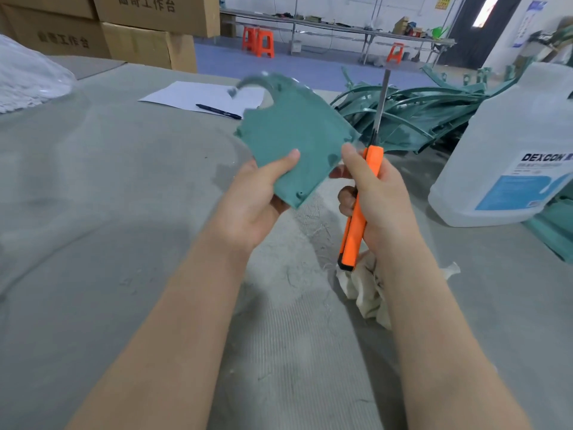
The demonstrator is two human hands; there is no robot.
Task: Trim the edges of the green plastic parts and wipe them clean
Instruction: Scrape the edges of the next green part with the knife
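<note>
A flat green plastic part (294,131) with a hooked upper end is held up over the table. My left hand (257,197) grips its lower left corner, thumb on the face. My right hand (372,193) grips an orange utility knife (356,218) with a long blade (380,110) pointing up, right beside the part's right edge. My right thumb touches that edge. A crumpled beige cloth (366,290) lies on the table under my right wrist.
A heap of green plastic parts (412,110) lies at the back right. A large clear jug labelled DEXCON (508,150) stands at the right. A paper sheet (198,96) with a pen (218,111) lies farther back. Cardboard boxes (133,29) stand behind the grey table (108,212).
</note>
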